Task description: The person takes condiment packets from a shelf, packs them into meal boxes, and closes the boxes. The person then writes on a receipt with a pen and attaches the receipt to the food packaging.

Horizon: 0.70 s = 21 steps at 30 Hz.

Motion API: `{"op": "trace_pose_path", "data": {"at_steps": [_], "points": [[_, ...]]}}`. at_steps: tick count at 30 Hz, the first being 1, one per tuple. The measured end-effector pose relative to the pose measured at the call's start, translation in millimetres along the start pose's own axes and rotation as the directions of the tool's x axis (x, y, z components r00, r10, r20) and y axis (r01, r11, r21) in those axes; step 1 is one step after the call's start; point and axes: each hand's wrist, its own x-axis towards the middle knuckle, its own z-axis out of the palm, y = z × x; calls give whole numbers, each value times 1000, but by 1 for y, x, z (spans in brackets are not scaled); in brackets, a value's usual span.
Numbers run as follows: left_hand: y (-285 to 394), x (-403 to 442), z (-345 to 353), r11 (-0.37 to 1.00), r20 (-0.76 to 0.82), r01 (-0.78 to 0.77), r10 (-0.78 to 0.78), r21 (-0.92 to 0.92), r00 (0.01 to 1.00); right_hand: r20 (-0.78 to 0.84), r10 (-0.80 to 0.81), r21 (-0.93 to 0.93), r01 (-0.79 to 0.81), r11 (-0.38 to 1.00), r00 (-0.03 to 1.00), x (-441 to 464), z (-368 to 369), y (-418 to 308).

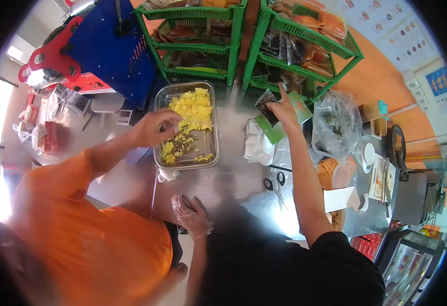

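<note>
My right hand [283, 111] is bare and reaches over the steel counter, with the index finger stretched out toward a green rack. Its thumb and other fingers are closed on a small dark packet [267, 108]. Beneath it lie a green-and-white packet [273, 130] and white bags [257, 143]. My left hand [191, 215], in a clear plastic glove, rests at the counter's near edge with its fingers apart, holding nothing I can see. A clear tray [217, 153] with crumbled yellow food [193, 109] stands beyond it.
A co-worker in an orange shirt [101, 245] stands at left, one hand [157, 127] over the tray. Green racks [228, 53] of packets stand behind. Black scissors [275, 184] lie right of centre. A bagged container [336, 122] and a white scale [367, 153] are farther right.
</note>
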Motion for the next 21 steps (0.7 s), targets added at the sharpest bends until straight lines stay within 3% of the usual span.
{"op": "trace_pose_path", "data": {"at_steps": [14, 17, 21], "points": [[-3, -3, -4, 999, 10, -29, 28, 35, 1000, 4, -36, 59, 36, 998, 999, 16, -3, 16], [-3, -5, -4, 999, 4, -23, 22, 29, 1000, 22, -28, 236, 22, 972, 999, 25, -8, 16], [-3, -3, -4, 999, 6, -22, 22, 29, 1000, -34, -8, 240, 16, 971, 999, 22, -5, -1]]}}
